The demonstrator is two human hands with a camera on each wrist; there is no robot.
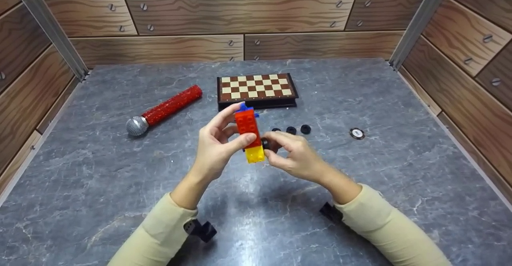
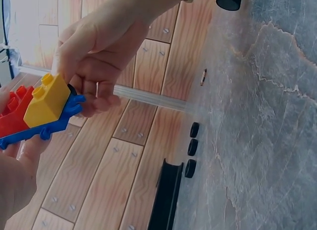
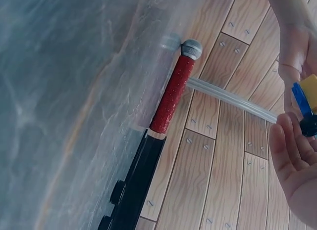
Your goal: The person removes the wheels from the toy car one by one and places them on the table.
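Observation:
A toy car of building blocks is held in the air above the table. Its blue base (image 2: 54, 127) carries a red brick (image 1: 245, 123) and a yellow brick (image 1: 255, 154). My left hand (image 1: 214, 148) grips it, the thumb across the red brick and the fingers behind and at the far blue end. On the car's right side, near the yellow brick, my right hand (image 1: 298, 156) pinches a small black wheel (image 1: 265, 143) between thumb and fingers. In the right wrist view the wheel (image 3: 309, 125) sits against the blue base; whether it is fixed there I cannot tell.
Three loose black wheels (image 1: 305, 129) lie beyond my right hand, before a folded chessboard case (image 1: 256, 87). A red glittery microphone (image 1: 172, 106) lies at the left. To the right is a poker chip (image 1: 357, 133). Wood-patterned walls (image 1: 240, 14) enclose the grey marbled table (image 1: 120, 170).

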